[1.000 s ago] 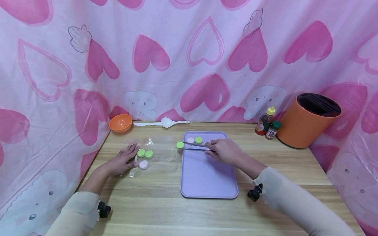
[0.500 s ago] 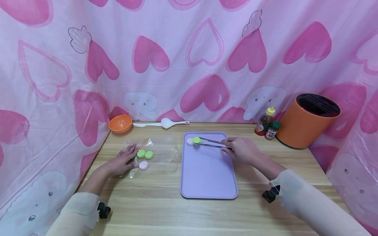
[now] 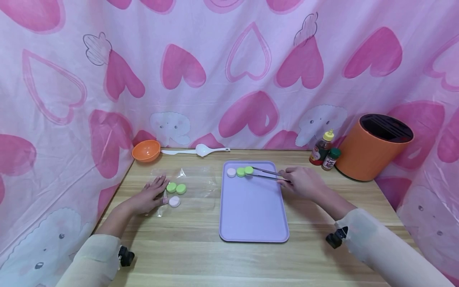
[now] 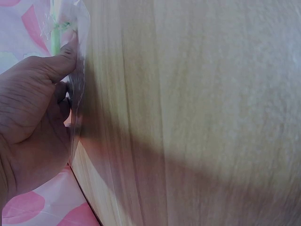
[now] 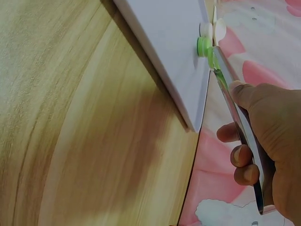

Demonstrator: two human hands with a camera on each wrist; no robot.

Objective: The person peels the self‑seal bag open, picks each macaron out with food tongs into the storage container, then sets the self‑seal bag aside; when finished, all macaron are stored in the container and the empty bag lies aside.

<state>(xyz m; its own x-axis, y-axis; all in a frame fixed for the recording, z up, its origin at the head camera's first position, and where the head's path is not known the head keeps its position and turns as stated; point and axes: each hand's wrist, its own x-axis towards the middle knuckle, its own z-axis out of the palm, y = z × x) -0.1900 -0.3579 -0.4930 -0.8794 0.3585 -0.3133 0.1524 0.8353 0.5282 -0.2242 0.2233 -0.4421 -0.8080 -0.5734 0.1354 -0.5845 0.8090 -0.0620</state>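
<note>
While resting the left hand [image 3: 148, 197] on a clear plastic sheet or bag [image 3: 197, 181] (cannot tell which), with fingers stretched out and gripping nothing, holds slim metal tongs [image 5: 259, 157] in the right hand [image 3: 303, 183], with thumb along one arm and curled fingertips along the other. Points the tongs leftward across the far end of a lilac tray [image 3: 252, 211], with tips set either side of a green macaron [image 3: 248, 170]. Places it at the right of a row of three: just beside a second green macaron [image 3: 240, 172], then on to a pale pink macaron [image 3: 231, 172] by the tray's far left corner. Cannot tell how firmly pinched. Near the left fingertips, on the plastic, shows a third green macaron [image 3: 171, 187] close against a fourth green macaron [image 3: 181, 188]. Shows also, just beside the left thumb, a second pale pink macaron [image 3: 174, 201]; cannot tell if touching. Along the back of the wood-grain table [image 3: 172, 255], left to right: see an orange bowl [image 3: 146, 151], a white knife [image 3: 175, 151], a white spoon [image 3: 203, 150], a yellow-capped squeeze bottle [image 3: 317, 154], a green-lidded spice jar [image 3: 330, 160], and an orange knife block [image 3: 363, 153]. Behind, note a heart-print pink curtain [image 3: 215, 36].
</note>
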